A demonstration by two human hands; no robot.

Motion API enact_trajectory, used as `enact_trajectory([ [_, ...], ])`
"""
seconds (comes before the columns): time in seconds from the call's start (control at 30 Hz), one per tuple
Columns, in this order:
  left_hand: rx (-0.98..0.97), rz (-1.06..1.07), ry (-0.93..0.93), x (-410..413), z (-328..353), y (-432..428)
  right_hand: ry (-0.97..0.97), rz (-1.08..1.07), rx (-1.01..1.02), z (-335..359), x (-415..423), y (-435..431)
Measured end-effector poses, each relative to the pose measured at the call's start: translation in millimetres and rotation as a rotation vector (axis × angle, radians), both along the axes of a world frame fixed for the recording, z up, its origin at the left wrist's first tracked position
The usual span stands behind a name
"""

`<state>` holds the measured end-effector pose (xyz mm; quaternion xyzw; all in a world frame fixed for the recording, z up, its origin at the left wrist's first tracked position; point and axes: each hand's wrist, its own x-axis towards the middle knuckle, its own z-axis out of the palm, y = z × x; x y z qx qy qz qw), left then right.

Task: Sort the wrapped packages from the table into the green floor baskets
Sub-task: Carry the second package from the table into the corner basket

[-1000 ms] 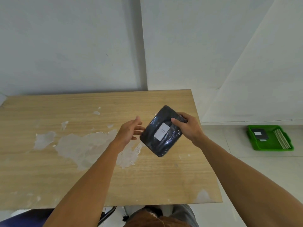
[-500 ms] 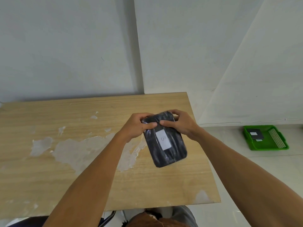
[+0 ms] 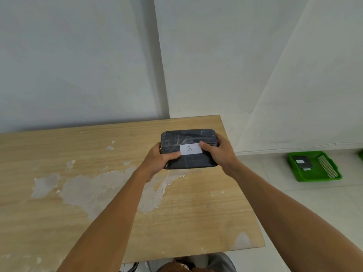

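Observation:
A black plastic-wrapped package [image 3: 188,139] with a white label marked "B" is held level above the wooden table [image 3: 59,213], long side across. My left hand [image 3: 157,161] grips its left end and my right hand [image 3: 218,152] grips its right end, thumbs on top beside the label. On the floor to the right stands a green basket [image 3: 322,176] holding a dark labelled package [image 3: 301,161].
The tabletop shows worn pale patches at its middle. A white wall rises behind the table, and pale tiled floor lies to the right. The edge of a second green basket [image 3: 361,155] shows at the far right. My lap sits under the table's near edge.
The package was tilted in my right hand with the left hand apart. Both hands now hold it, turned level with the label facing me.

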<state>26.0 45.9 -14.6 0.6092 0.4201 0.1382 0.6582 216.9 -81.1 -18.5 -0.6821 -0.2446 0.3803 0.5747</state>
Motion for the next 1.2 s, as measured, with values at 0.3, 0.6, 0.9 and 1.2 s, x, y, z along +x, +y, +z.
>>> enact_trajectory([
  [0.3,0.276,0.014,-0.036,31.2,-1.9,-11.8,-0.045,-0.065,0.047,0.6,6.3,-26.2],
  [0.6,0.214,-0.128,-0.062,101.5,-7.9,-66.3,-0.046,-0.241,0.027,2.4,56.5,-105.1],
  [0.9,0.240,-0.331,-0.049,217.5,3.7,-169.9,0.003,-0.425,0.052,6.6,145.5,-235.6],
  [1.2,0.250,-0.559,-0.065,362.2,16.0,-312.4,0.000,-0.718,0.056,24.7,244.7,-407.2],
])
